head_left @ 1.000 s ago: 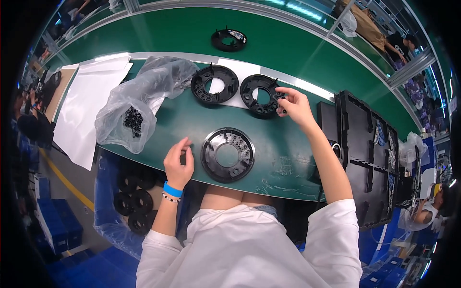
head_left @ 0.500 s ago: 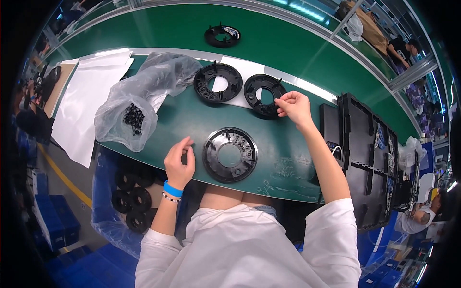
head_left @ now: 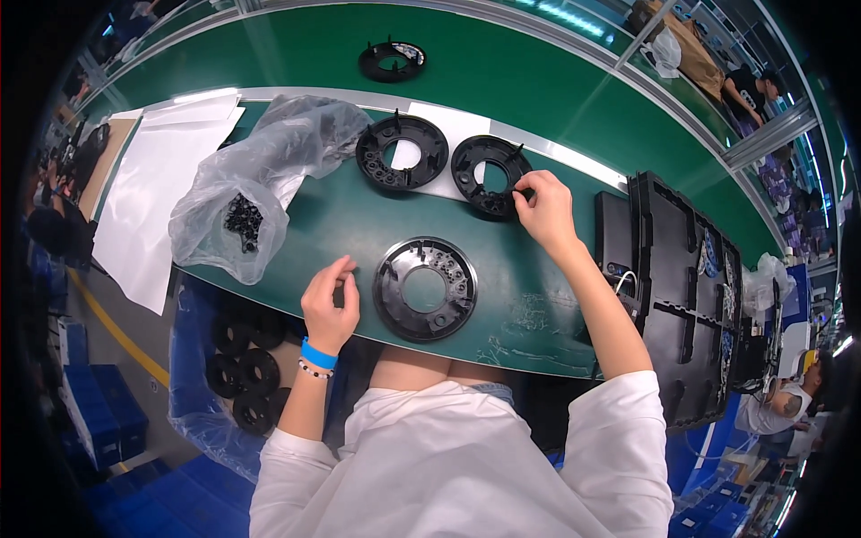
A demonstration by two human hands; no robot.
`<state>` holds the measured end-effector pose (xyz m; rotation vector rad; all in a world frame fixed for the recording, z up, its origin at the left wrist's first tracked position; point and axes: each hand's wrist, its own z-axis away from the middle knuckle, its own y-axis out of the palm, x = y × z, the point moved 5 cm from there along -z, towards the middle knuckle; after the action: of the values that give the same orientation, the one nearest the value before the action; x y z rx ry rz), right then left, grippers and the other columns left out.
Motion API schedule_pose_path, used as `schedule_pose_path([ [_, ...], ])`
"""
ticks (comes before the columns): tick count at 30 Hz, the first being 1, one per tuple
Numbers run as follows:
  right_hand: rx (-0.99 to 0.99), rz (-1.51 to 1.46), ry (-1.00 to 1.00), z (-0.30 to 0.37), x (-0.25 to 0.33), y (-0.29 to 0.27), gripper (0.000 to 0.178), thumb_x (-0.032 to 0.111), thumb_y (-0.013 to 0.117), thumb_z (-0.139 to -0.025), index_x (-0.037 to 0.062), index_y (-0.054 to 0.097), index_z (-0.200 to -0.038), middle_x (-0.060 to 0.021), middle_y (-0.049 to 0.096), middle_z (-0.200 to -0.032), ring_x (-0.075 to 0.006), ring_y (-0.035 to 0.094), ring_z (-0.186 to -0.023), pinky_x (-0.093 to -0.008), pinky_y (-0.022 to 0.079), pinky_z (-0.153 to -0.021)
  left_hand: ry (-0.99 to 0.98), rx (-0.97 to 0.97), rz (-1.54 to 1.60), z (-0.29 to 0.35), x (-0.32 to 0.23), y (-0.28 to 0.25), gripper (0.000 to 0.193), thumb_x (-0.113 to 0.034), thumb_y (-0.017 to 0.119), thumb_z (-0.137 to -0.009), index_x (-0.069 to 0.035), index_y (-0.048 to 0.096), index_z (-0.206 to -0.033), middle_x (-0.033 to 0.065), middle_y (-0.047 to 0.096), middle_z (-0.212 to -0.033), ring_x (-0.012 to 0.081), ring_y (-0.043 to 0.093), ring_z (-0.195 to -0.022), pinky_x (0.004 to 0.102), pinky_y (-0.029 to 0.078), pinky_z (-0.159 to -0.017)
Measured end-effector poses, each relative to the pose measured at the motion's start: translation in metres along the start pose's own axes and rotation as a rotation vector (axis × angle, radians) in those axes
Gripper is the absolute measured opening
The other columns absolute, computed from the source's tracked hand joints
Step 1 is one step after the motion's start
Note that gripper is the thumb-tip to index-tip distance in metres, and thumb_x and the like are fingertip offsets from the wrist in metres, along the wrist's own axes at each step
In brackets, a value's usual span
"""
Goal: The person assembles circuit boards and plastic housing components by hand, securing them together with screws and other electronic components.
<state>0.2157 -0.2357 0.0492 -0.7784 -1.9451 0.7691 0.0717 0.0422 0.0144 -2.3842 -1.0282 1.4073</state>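
My right hand (head_left: 545, 208) is at the right edge of a black plastic ring (head_left: 469, 156), thumb and forefinger pinched at its rim; what is between the fingertips, if anything, is hidden. A second black ring (head_left: 372, 148) lies left of it. Both have a large centre hole and upright posts. Nearer to me, a third black ring (head_left: 390, 309) with a shiny rim lies flat, small round parts along its upper right. Just left of this ring hovers my left hand (head_left: 330, 305), holding nothing, its fingers loosely curled and apart from the thumb.
A clear plastic bag (head_left: 202, 202) of small black parts lies on the green table (head_left: 327, 233), beside white sheets (head_left: 152, 197). Black trays (head_left: 682, 332) stand at the right. A ring (head_left: 368, 65) rides the green belt (head_left: 502, 67). Below left, a lined bin (head_left: 197, 359) holds more rings.
The ring on the belt has moved left. My right hand has shifted slightly at the right ring's edge, its fingers bending more. My left hand holds nearly the same pose.
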Motion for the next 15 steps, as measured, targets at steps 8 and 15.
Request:
schedule_pose_path([
  [8, 0.088, 0.103, -0.28, 0.013, 0.008, 0.01, 0.011, 0.005, 0.059, -0.068, 0.0013, 0.063, -0.078, -0.0099, 0.058, -0.091, -0.0264, 0.054, -0.085, -0.0352, 0.044, -0.075, -0.004, 0.006, -0.008, -0.001, 0.0, 0.001, 0.026, 0.007, 0.053, -0.071, 0.002, 0.056, -0.097, 0.0124, 0.061, -0.082, 0.0216, 0.059, -0.066, 0.028, 0.048, -0.059],
  [15, 0.107, 0.156, -0.315, 0.015, 0.015, 0.009, 0.019, 0.009, 0.059, -0.07, 0.0026, 0.062, -0.087, -0.0106, 0.057, -0.096, -0.0266, 0.054, -0.088, -0.0361, 0.043, -0.077, 0.003, 0.004, -0.013, -0.001, -0.002, 0.0, 0.025, 0.006, 0.053, -0.072, 0.001, 0.056, -0.096, 0.0119, 0.061, -0.082, 0.0217, 0.059, -0.066, 0.0278, 0.048, -0.059],
])
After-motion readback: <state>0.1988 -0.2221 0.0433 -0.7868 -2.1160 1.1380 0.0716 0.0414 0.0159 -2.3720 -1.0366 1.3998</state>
